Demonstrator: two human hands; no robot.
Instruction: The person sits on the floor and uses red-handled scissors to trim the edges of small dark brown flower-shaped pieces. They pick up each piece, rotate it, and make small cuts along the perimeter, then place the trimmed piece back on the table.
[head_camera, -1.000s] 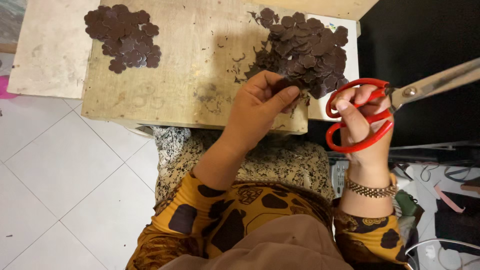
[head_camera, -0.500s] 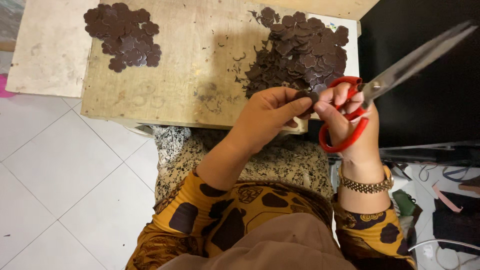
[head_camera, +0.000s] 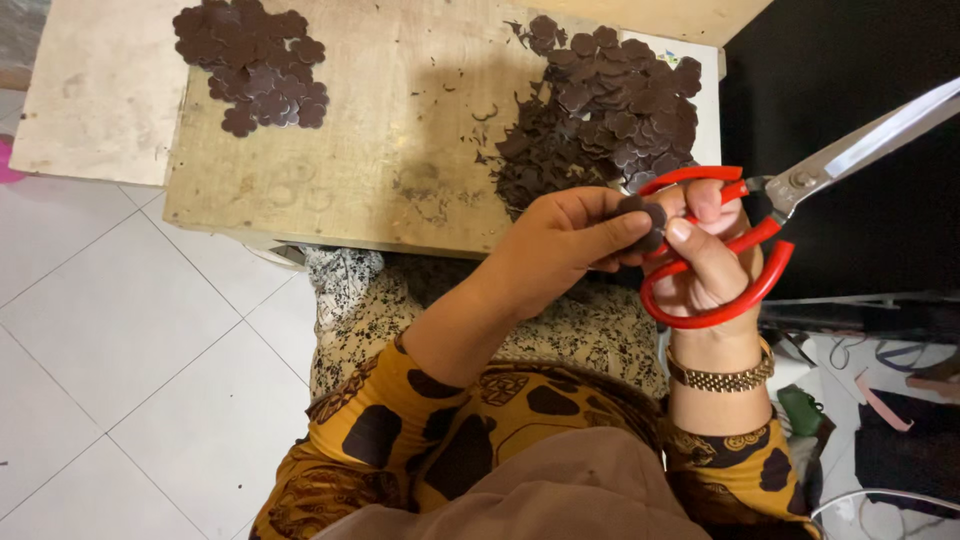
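My left grip (head_camera: 560, 240) pinches a brown disc (head_camera: 645, 218) mid-frame; right grip (head_camera: 705, 255) holds red scissors (head_camera: 760, 235), blades pointing upper right.

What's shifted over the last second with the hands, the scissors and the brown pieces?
The left hand came off the big pile with a small brown piece, now pinched at the right hand. The red-handled scissors swung blade-up, then lowered a little, staying in the right hand's grip. Both piles and the wooden board look unchanged.
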